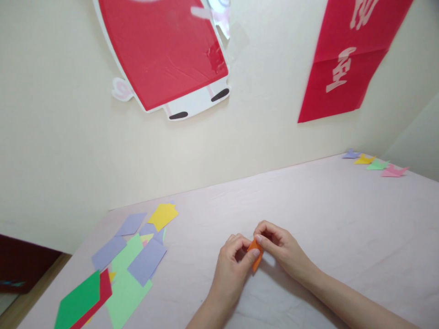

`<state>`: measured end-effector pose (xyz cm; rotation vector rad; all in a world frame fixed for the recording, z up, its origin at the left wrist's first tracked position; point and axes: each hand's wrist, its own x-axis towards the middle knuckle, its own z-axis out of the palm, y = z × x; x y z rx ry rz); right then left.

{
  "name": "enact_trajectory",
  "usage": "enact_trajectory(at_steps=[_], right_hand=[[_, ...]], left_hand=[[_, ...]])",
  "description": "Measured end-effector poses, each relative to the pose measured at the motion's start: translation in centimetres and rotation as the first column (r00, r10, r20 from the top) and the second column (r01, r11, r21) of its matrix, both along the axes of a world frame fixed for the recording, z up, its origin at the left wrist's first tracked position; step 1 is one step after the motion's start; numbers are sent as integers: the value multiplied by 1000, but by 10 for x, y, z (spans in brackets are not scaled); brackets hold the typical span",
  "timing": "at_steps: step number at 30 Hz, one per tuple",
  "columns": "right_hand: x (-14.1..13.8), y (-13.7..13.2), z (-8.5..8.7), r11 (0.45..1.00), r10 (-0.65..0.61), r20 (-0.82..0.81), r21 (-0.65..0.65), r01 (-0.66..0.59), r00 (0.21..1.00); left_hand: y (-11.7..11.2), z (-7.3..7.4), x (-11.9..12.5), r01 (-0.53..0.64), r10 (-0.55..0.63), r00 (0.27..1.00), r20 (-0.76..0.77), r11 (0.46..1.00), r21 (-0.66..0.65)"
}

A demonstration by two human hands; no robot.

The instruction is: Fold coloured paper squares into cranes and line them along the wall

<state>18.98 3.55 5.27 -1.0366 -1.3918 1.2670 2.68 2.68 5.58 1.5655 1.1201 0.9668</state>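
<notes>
A small folded piece of orange paper is held between both hands, just above the pale tablecloth. My left hand pinches its left side, the thumb lying across the front. At the paper's upper corner, my right hand grips with thumb and index finger pressed together. The fingertips behind the paper are partly hidden, and the fold's full shape cannot be made out.
Loose paper sheets lie at the left, among them a dark green sheet, a purple sheet and a yellow sheet. Several folded paper shapes, one a pink folded shape, stand at the far right corner. A wall borders the table's back edge.
</notes>
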Motion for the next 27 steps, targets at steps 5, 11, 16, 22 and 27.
enact_trajectory(at_steps=[5,11,16,22,27], right_hand=[[0,2,-1,1000,28,-10,3,-28,1000],[-1,1,0,998,61,3,30,-62,998],[1,2,-3,997,49,24,51,-51,998],[2,1,-4,997,42,23,62,-43,999],[0,0,-4,996,54,-9,69,-54,998]], left_hand=[[2,-1,-1,-20,20,1000,23,1000,-16],[6,-4,-5,-36,35,997,76,999,14],[9,-7,-6,-55,53,991,119,998,15],[9,-8,-4,-62,61,990,129,998,8],[9,-7,-4,-82,82,986,148,997,-8]])
